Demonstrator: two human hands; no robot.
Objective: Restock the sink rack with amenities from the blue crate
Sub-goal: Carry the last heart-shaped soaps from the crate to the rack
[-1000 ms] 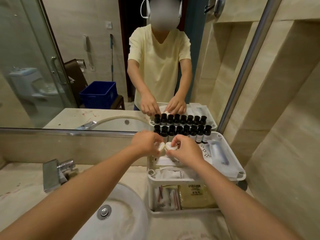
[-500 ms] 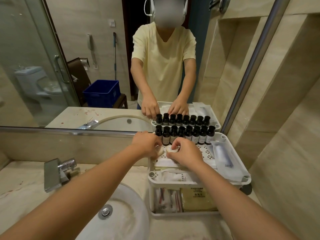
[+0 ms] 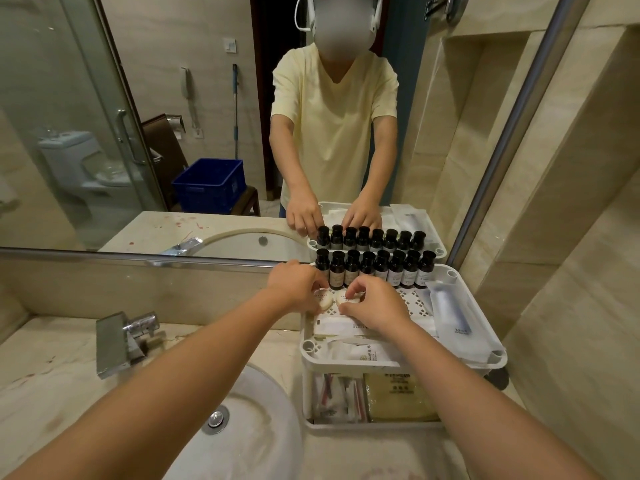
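- The left hand [image 3: 297,284] pinches one round soap disc [image 3: 323,299]; the right hand [image 3: 372,303] pinches a second soap disc [image 3: 344,298]. Both discs lie side by side, touching the perforated top tier of the sink rack [image 3: 460,278].
- Handling judgement: the discs look light, rigid and smooth. Grip them by the rim with the fingertips; a flat grip may slip.
- Rack position: on the worktop [image 3: 52,362], against the mirror, just beside the basin [image 3: 256,441].
- Top tier contents: a row of dark bottles [image 3: 374,270] standing upright along the back edge; a clear sleeve with a tube [image 3: 450,311] on the right; flat white packets [image 3: 341,323] at the front, under the right wrist.
- Lower tier contents: thin wrapped sticks [image 3: 341,398] on the left and a tan sachet [image 3: 398,398] on the right.
- The blue crate [image 3: 209,185] shows only as a reflection in the mirror, on a seat behind the person. Its contents cannot be read.
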